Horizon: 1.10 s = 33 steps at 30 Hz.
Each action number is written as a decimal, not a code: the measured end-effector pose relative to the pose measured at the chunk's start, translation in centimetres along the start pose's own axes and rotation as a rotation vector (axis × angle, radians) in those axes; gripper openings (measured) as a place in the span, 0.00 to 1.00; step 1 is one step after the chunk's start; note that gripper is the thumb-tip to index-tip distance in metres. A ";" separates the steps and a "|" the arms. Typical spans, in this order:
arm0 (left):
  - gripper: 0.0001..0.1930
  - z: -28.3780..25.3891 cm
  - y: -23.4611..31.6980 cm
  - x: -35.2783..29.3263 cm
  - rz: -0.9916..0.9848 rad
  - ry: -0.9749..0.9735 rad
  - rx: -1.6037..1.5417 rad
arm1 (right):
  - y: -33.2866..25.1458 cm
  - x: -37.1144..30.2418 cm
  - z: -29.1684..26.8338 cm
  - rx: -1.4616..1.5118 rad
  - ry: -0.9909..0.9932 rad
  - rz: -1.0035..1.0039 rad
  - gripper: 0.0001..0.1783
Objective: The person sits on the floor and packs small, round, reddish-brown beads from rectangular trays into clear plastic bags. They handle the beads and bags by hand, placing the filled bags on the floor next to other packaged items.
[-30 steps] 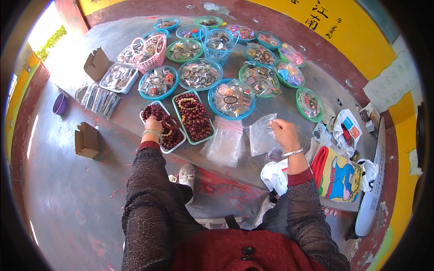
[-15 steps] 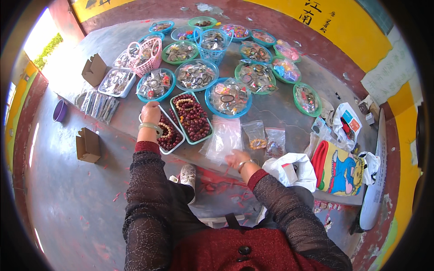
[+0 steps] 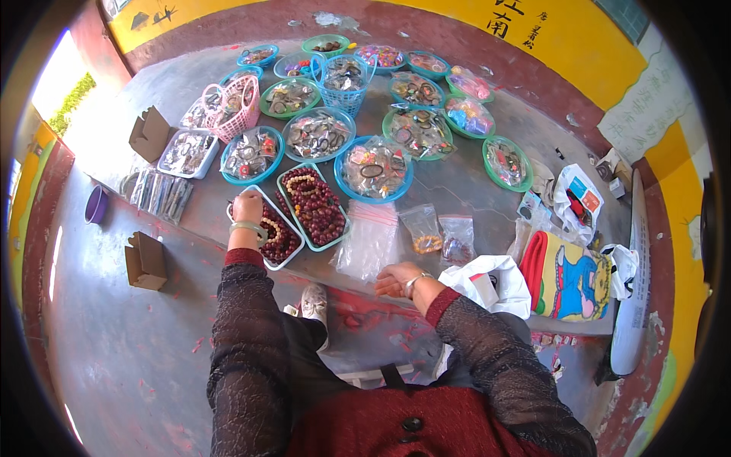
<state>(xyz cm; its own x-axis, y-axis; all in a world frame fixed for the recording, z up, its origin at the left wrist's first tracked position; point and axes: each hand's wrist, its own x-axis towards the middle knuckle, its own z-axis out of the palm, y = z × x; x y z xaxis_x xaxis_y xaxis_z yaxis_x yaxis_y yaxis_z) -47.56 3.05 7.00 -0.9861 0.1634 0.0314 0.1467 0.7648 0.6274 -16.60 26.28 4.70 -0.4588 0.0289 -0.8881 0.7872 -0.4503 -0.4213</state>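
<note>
Loosely uncurled right hand, beside crinkled plastic bags, left hand over round beads, grip unclear

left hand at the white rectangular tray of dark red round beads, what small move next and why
Probably lift one dark red round-bead strand with the left hand: it is at the white rectangular plastic tray holding such beads, while the right hand looks open beside the flat, clear plastic bags. Whether the left hand grips beads is hidden.

Dk red beads; wht tray; pnk basket.
</note>
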 end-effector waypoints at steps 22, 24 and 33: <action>0.12 11.0 1.5 1.8 -0.518 -0.288 -0.297 | -1.9 -8.3 -0.1 0.010 -0.301 -0.223 0.15; 0.11 10.3 -6.7 3.9 -0.478 -0.155 -0.099 | -2.1 -8.5 2.0 -0.048 -0.368 -0.213 0.15; 0.13 3.3 8.0 1.7 -0.087 0.123 0.011 | -1.7 -8.0 0.3 -0.035 -0.308 -0.237 0.15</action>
<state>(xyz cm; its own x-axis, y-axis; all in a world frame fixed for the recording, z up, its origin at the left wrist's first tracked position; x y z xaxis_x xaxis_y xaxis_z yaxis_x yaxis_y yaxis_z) -47.84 11.52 9.50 -0.9971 0.0190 0.0733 0.0607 0.7797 0.6232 -14.37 26.57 12.56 -0.7276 -0.1436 -0.6708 0.6558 -0.4325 -0.6187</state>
